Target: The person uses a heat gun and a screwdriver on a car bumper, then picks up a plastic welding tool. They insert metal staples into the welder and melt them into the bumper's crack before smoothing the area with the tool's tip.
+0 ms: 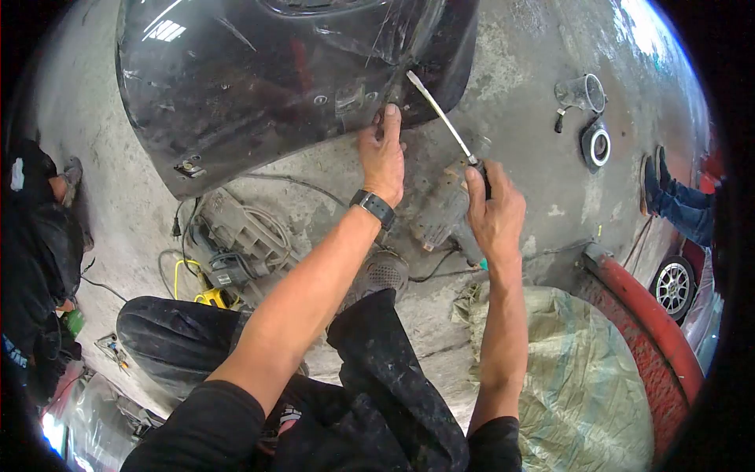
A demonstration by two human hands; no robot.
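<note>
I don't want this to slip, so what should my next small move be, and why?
Probably settle the screwdriver tip lightly on the dark panel before pushing: your right hand holds the handle and your left hand is at the panel's near edge, but whether the tip touches isn't clear.

Near upper centre, the left hand (383, 161) pinches the edge of a dark panel (236, 86); right of centre, the right hand (499, 208) grips a screwdriver (440, 116), its tip perhaps touching the panel.

The panel (236, 94) is black, the screwdriver (442, 118) silver-shafted, the sack (578, 377) pale green.
</note>
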